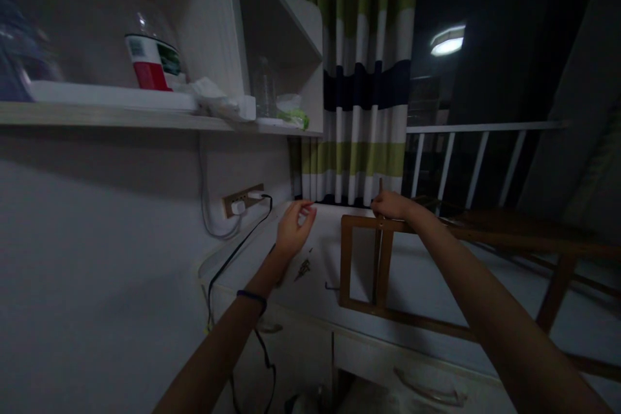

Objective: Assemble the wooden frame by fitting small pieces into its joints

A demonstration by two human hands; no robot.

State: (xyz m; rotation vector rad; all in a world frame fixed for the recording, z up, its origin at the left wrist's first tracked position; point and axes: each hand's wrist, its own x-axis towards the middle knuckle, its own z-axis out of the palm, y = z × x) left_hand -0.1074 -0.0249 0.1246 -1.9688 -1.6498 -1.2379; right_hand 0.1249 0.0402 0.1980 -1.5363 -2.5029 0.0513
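Note:
My right hand point(391, 205) is closed around a narrow wooden slat point(377, 259). The slat's tip pokes up above the fingers, and its lower part runs down beside a crossbar of the brown wooden frame point(345, 259). This frame rests on the white desktop point(317, 239) and stretches away to the right. Over the desktop on the left, my left hand point(292, 228) has its fingers curved, thumb a little apart, with nothing visible between them. Below it lies a small pile of screws point(303, 268). A dark L-shaped hex key point(332, 286) lies near the frame's left end.
A wall shelf point(160, 118) with a red-capped bottle point(150, 45) overhangs the left side. Plugs sit in a wall socket point(242, 200), and a black cable point(237, 249) crosses the desktop's left edge. Behind are a striped curtain point(363, 90) and a white railing point(480, 128). Drawers point(388, 362) are below.

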